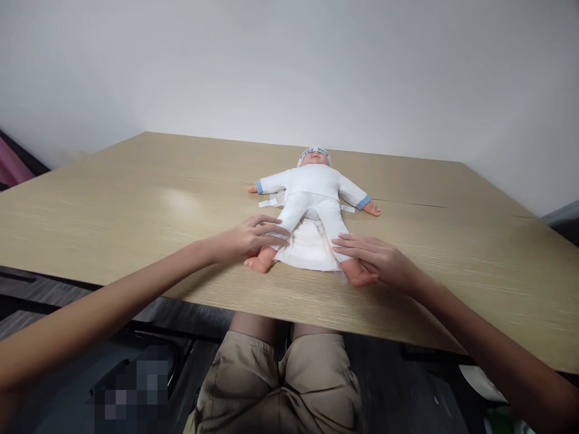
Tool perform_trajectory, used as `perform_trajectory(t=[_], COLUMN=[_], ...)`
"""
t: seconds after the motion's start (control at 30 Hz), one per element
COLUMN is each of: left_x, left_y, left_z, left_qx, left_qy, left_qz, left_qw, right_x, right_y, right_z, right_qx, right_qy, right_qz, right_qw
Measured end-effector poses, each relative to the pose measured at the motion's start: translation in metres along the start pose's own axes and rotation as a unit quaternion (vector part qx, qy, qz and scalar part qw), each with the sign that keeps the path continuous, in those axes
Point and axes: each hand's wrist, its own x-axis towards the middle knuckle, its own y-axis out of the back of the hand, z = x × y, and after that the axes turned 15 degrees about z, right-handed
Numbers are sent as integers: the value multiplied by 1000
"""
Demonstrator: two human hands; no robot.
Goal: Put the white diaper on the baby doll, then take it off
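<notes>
A baby doll (312, 179) in a white outfit with blue cuffs lies on its back on the table, its head at the far end and its legs spread towards me. Beneath its hips and between its legs is an unfolded white diaper (308, 248), with fastening tabs sticking out at both sides of the waist. My left hand (260, 235) rests with stretched fingers on the doll's lower leg at the left. Over the other lower leg lies my right hand (373, 253), fingers extended and slightly apart. Both bare feet of the doll show beside my hands.
The wooden table (136, 199) reaches back to a plain light wall (289, 66). Its front edge runs just above my lap, where beige shorts (271, 380) show. Dark objects under the table at the left are partly blurred.
</notes>
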Motion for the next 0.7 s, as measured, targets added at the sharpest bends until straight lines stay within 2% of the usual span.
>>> perform_trajectory(t=[0.1,0.2,0.27,0.43,0.57,0.7], left_x=[9,20,26,25,28,50], left_y=[8,9,2,-26,-28,-14], left_z=[8,23,35,53,50,31], left_qx=[-21,1,48,152,129,40], left_qy=[34,76,97,122,143,212], left_qz=[-15,-31,-37,-9,43,108], left_qw=[999,997,993,981,980,970], right_x=[1,7,11,10,12,39], right_y=[7,9,3,-28,-39,-23], right_z=[-3,-17,-32,-64,-59,-39], right_qx=[24,2,-49,-195,-213,-145], right_qy=[-41,-79,-86,-41,-48,-125], right_qz=[27,27,21,4,55,124], right_qw=[999,997,995,980,974,974])
